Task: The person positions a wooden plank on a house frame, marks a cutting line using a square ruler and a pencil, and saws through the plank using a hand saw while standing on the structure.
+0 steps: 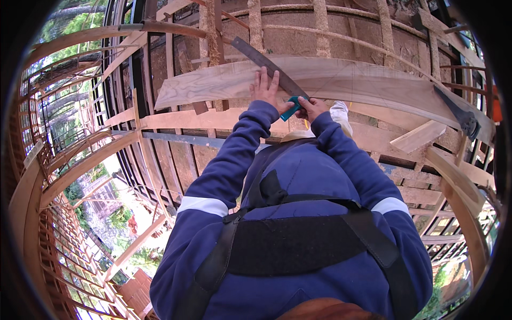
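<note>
A try square with a long metal blade and a teal handle lies slantwise across a wide, pale wooden board. My left hand rests on the board and the blade's near side, its fingers spread, its thumb close to the handle. My right hand is closed at the corner where handle and blade meet, fingers bent against the square. Whether a small marking tool is also between those fingers is hidden. Faint lines show on the board to the right of the blade.
A handsaw with a dark blade lies over the board's right end. Nearer me is a short wood offcut. Slatted beams dusted with sawdust run beyond the board. Curved timber rails stand at the left.
</note>
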Demonstrator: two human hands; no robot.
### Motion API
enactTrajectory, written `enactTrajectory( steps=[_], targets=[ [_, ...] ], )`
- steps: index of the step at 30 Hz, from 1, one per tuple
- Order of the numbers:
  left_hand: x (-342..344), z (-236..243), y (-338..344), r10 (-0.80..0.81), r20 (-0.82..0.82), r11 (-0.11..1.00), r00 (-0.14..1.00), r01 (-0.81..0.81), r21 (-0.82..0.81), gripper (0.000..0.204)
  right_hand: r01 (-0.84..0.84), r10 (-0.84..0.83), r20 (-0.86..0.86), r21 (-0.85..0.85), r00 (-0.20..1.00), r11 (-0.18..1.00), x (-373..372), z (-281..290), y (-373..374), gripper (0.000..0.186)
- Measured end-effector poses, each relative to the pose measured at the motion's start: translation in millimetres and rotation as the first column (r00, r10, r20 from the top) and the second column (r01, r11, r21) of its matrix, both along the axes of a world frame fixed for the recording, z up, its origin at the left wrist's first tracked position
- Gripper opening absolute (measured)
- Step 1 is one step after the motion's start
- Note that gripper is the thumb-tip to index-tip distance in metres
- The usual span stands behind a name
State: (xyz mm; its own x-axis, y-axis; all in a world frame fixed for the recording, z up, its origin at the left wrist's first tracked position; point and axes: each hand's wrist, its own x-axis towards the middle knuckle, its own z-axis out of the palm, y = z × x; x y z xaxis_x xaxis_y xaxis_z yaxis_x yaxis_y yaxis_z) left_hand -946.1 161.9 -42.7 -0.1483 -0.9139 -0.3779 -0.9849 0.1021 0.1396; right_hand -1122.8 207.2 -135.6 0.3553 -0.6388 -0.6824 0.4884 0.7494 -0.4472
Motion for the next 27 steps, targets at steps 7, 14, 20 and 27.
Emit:
enactTrajectory(
  steps=[7, 14, 20, 27],
  targets=[
    [1, -3, 1, -0.004, 0.016, 1.0, 1.0, 0.004, 0.003, 0.116, 0.006, -0.006, 0.003, -0.015, 1.0, 1.0, 0, 1, 1, 0.029],
    [0, 0, 0, -0.005, 0.023, 1.0, 1.0, 0.005, 0.013, 0.114, 0.072, -0.072, -0.024, 0.026, 0.997, 0.997, 5, 8, 2, 0.031],
    [-1, 0, 0, -0.013, -0.029, 0.999, 1.0, 0.012, -0.051, 0.113, 0.084, -0.081, -0.081, 0.031, 0.993, 0.996, 6, 8, 0, 0.033],
    [-1, 2, -2, -0.007, 0.017, 1.0, 1.0, 0.006, 0.011, 0.109, 0.083, -0.081, -0.098, 0.016, 0.992, 0.996, 7, 8, 1, 0.035]
  ],
)
